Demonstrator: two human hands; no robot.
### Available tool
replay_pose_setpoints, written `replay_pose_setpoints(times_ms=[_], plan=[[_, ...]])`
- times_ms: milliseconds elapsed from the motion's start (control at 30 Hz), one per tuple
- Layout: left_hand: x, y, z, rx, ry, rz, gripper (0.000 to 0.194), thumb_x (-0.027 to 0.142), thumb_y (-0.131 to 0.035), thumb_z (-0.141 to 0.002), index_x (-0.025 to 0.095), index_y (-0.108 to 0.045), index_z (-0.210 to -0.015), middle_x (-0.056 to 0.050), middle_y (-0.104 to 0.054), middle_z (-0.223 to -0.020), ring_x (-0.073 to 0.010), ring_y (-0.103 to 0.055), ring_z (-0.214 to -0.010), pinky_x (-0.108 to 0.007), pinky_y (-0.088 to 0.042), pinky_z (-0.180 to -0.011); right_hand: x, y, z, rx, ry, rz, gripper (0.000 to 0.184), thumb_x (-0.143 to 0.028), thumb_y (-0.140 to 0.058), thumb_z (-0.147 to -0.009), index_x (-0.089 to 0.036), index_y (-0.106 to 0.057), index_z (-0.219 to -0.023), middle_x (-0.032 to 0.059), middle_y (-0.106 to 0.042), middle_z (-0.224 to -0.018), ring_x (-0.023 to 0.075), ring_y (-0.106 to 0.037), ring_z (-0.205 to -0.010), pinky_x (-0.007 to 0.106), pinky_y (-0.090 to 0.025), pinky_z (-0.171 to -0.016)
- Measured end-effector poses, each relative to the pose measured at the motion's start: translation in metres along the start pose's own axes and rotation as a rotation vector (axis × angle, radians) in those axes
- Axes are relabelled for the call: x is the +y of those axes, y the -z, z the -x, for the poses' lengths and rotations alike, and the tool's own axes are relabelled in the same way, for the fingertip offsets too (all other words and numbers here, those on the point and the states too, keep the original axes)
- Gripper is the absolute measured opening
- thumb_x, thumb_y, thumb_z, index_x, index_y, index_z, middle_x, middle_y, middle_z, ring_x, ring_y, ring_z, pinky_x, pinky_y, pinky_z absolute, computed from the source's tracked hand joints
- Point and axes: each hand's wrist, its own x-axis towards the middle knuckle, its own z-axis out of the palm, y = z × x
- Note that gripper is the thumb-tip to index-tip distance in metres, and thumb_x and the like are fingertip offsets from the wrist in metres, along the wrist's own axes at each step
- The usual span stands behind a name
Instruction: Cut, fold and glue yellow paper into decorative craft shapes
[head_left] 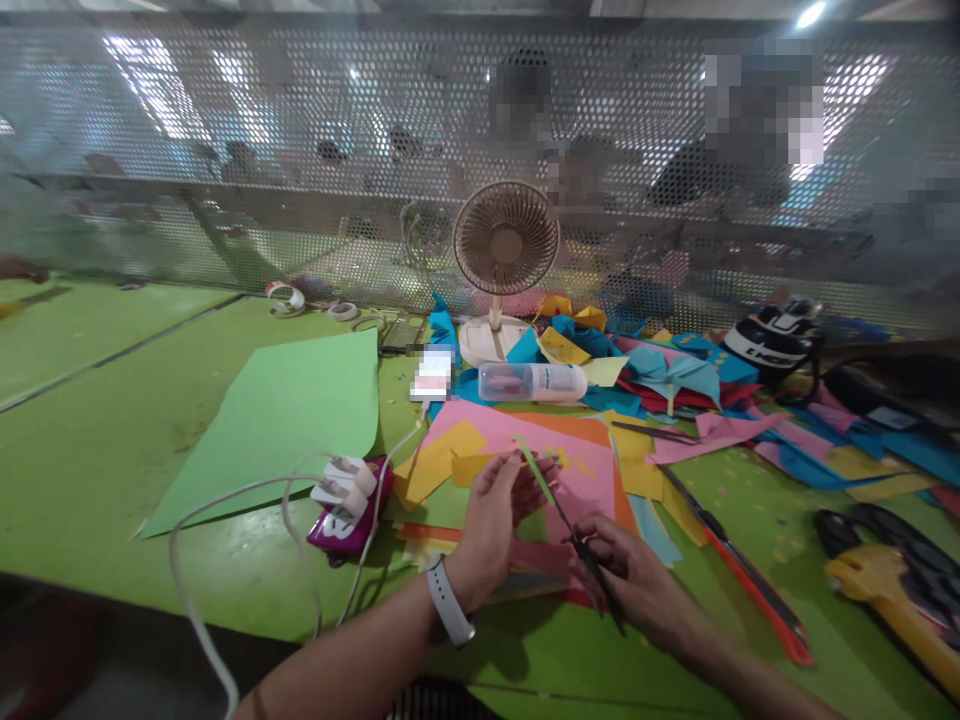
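Note:
A narrow light-green paper strip (pixel 533 463) runs between my hands above a pile of coloured paper. My left hand (pixel 491 515), with a pale watch band on its wrist, is closed with thumb and fingers at the strip's upper part. In my right hand (pixel 622 570) are slim dark tweezers (pixel 592 568), their tips meeting the strip's lower end. Under both hands lie pink sheets (pixel 592 470), with orange and yellow paper around them. Small yellow bits are scattered on the pink sheet.
A fan (pixel 506 243) stands before a perforated metal screen (pixel 300 150). Nearby lie a clear bottle (pixel 532 382), a phone (pixel 433 374), a green sheet (pixel 292 430), and a purple power strip (pixel 349 530) with cables. Rightward are a red cutter (pixel 757 590), yellow-black tool (pixel 892 590) and paper scraps (pixel 667 370).

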Motion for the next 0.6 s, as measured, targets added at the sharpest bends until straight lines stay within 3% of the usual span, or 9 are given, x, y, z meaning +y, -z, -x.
replay_pose_setpoints(times_ms=[133, 300, 600], plan=[[0.0061, 0.0002, -0.0039, 0.031, 0.050, -0.006, 0.036, 0.046, -0.058, -0.080, 0.012, -0.066, -0.091, -0.013, -0.072, -0.093, -0.0206, -0.068, -0.083, -0.028, -0.051, -0.071, 0.0003, 0.0014, 0.0023, -0.001, -0.007, 0.021, 0.033, -0.042, -0.068, -0.073, -0.020, -0.049, -0.086, -0.0086, -0.044, -0.056, 0.0063, -0.037, -0.048, 0.017, -0.030, -0.043], [0.0084, -0.0007, -0.0034, 0.063, 0.008, -0.007, 0.022, 0.034, -0.070, -0.074, 0.014, -0.064, -0.083, -0.011, -0.073, -0.092, -0.0212, -0.068, -0.085, -0.030, -0.051, -0.077, 0.0004, 0.0015, 0.0029, -0.009, 0.001, 0.031, 0.034, -0.046, -0.066, -0.074, -0.020, -0.048, -0.084, -0.0091, -0.041, -0.055, 0.0063, -0.036, -0.048, 0.017, -0.030, -0.043], [0.0096, -0.0015, -0.0024, 0.055, -0.011, -0.030, 0.022, 0.034, -0.071, -0.072, 0.015, -0.063, -0.080, -0.011, -0.073, -0.092, -0.0220, -0.068, -0.086, -0.031, -0.051, -0.076, -0.0021, 0.0004, 0.0018, -0.004, -0.006, 0.041, 0.037, -0.050, -0.066, -0.073, -0.020, -0.046, -0.082, -0.0086, -0.040, -0.056, 0.0069, -0.035, -0.050, 0.018, -0.030, -0.044]])
